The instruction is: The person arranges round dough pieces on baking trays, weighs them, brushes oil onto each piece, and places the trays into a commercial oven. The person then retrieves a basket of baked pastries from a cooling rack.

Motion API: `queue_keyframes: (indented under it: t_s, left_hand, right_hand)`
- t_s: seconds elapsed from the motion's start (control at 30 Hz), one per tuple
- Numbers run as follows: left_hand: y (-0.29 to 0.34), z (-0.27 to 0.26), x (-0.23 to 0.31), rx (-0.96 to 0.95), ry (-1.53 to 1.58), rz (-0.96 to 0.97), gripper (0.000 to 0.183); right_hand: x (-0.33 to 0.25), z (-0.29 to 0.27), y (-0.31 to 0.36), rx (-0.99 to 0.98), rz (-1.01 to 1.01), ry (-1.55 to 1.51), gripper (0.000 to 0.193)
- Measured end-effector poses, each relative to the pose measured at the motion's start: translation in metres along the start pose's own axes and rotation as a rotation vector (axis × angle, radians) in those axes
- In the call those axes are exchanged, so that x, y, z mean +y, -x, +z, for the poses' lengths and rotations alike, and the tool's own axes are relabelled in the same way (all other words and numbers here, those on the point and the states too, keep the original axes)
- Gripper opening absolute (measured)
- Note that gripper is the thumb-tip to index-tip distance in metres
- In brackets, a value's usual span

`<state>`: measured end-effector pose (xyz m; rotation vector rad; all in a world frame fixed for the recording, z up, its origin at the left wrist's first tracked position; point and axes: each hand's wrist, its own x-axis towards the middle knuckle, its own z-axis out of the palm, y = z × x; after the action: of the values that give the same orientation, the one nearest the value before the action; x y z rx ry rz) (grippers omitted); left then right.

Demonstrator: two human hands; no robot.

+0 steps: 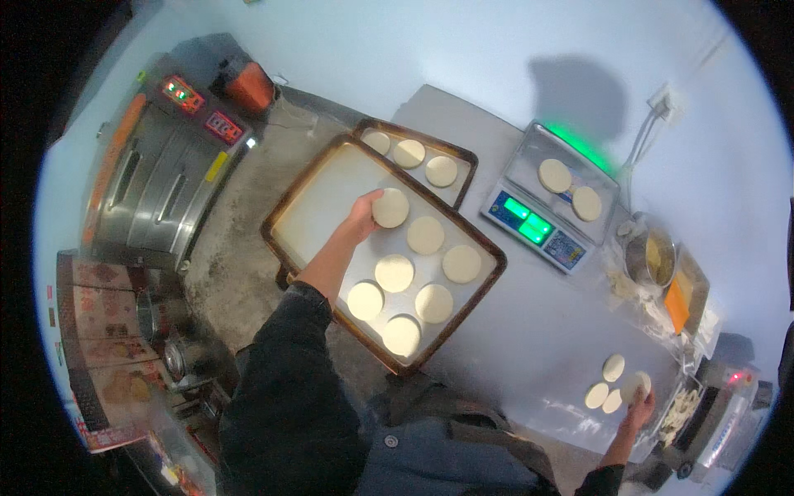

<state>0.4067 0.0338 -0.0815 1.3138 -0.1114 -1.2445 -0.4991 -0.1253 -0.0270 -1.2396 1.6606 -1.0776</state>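
Observation:
My left hand (pixel 364 217) grips the edge of a pale, flat dough round (pixel 390 207) over the large baking tray (pixel 318 198). Several similar dough rounds (pixel 394 273) lie in rows on the tray's right and near part. Far to the right, my right hand (pixel 640 408) is closed on another dough round (pixel 636 386), at the table's near right. Beside it, 3 smaller-looking dough pieces (pixel 613 368) rest on the grey table (pixel 504 355). Whether the left-hand round touches the tray, I cannot tell.
Behind the large tray, a second tray (pixel 469 155) carries dough rounds. Two more sit on a digital scale (pixel 536 230) with green displays. A metal bowl (pixel 650 258) and an orange scraper (pixel 677 302) stand at right. A steel oven-like appliance (pixel 157 186) with red displays is at left.

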Motion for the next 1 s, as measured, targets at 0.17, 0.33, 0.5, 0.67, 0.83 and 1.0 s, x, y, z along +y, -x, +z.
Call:
queue_keyframes:
  t_s: [0.17,0.33,0.5,0.67,0.83,1.0]
  left_hand:
    - [-0.032,-0.009,0.002,0.038,-0.253,-0.059,0.053]
    - [-0.036,-0.017,0.003,-0.029,-0.761,0.275,0.062]
    - [-0.007,-0.056,0.029,0.053,-1.152,0.499,0.061]
    - [0.07,-0.105,0.075,0.157,-0.85,0.371,0.06]
    - [0.132,-0.14,0.053,0.273,-0.836,0.35,0.055]
    - [0.177,-0.127,0.017,0.39,-0.783,0.337,0.049]
  right_hand:
    - [-0.129,0.195,0.032,-0.219,-0.138,0.257,0.034]
    - [-0.219,0.397,0.082,-0.569,-0.204,0.213,0.037]
    - [-0.243,0.579,0.161,-1.016,-0.2,0.227,0.039]
    - [-0.227,0.701,0.255,-1.299,0.107,0.154,0.037]
    - [-0.193,0.747,0.285,-1.337,-0.225,0.398,0.046]
    - [-0.236,0.666,0.252,-1.01,-0.839,0.583,0.053]
